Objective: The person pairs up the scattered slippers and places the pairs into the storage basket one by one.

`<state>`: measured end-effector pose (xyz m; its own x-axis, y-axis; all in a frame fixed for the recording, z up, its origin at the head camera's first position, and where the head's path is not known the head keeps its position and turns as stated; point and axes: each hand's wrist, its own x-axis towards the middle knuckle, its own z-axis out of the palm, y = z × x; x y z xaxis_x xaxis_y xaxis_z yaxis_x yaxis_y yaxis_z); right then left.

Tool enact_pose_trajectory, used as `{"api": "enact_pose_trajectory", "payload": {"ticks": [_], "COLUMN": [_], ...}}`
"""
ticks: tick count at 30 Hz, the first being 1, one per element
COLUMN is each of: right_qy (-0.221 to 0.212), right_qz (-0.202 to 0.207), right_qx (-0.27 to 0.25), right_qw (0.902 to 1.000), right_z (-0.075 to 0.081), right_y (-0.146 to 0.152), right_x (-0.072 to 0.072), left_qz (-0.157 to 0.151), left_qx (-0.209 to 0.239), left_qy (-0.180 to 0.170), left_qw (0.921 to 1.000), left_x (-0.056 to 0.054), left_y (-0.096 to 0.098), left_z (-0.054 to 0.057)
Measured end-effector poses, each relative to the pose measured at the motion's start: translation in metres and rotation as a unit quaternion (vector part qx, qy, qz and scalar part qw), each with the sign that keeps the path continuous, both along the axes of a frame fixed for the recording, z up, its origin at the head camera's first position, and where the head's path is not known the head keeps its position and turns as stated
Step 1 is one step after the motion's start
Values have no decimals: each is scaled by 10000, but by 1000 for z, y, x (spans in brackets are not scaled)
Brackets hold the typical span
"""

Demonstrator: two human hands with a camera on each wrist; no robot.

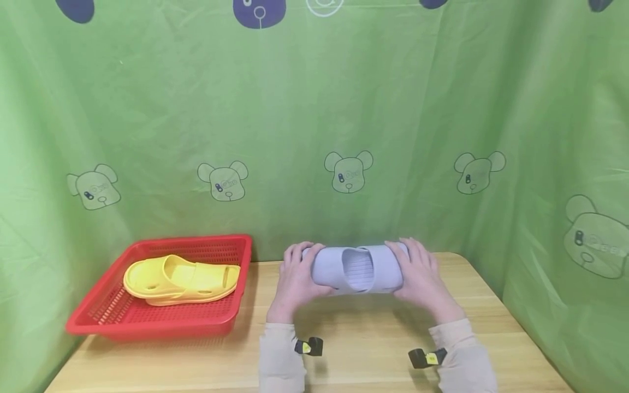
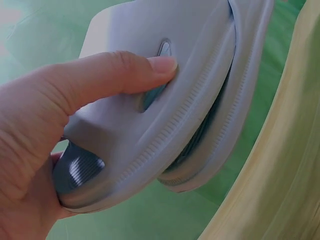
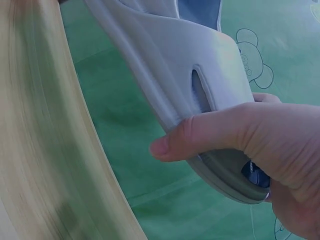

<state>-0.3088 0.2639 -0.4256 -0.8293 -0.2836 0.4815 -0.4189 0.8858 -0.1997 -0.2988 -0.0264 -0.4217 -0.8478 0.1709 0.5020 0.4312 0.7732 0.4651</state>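
Observation:
A pair of pale lavender slippers (image 1: 329,267) is held up sideways over the wooden table, nested into each other. My left hand (image 1: 294,281) grips their left end, its thumb across the upper of the slippers (image 2: 125,30) by a slot. On the right end, my right hand (image 1: 419,275) holds on, thumb lying along the near side of the slippers (image 3: 165,45). In the left wrist view a narrow gap shows between the two slippers. The fingers behind them are mostly hidden in both wrist views.
On the left of the wooden table (image 1: 363,338) stands a red perforated basket (image 1: 162,329). Yellow slippers (image 1: 208,281) lie in it, one over the other. A green printed curtain (image 1: 295,109) hangs behind the table and along both sides.

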Motion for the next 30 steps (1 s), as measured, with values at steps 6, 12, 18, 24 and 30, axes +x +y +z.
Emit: {"api": "enact_pose_trajectory", "payload": {"ticks": [6,12,18,24,30], "right_qy": [265,388,367,433,418], "right_qz": [6,-15,15,110,207], "right_qx": [16,-13,85,69,55], "right_qw": [9996,9992,9993,9990,9989], "right_z": [-3,-1,1,2,4], "right_y": [-2,-3,-4,-6,-7], "right_x": [-2,-1,0,-1,2], "left_qz": [66,57,101,133,139], "left_qx": [101,104,165,254,341], "left_qy": [151,345,353,270,187], "left_qw": [9998,9993,9992,9992,9991], "left_x": [1,3,3,3,3], "left_y": [-2,-2,-5,-11,-16], "left_z": [0,2,3,3,2]}}
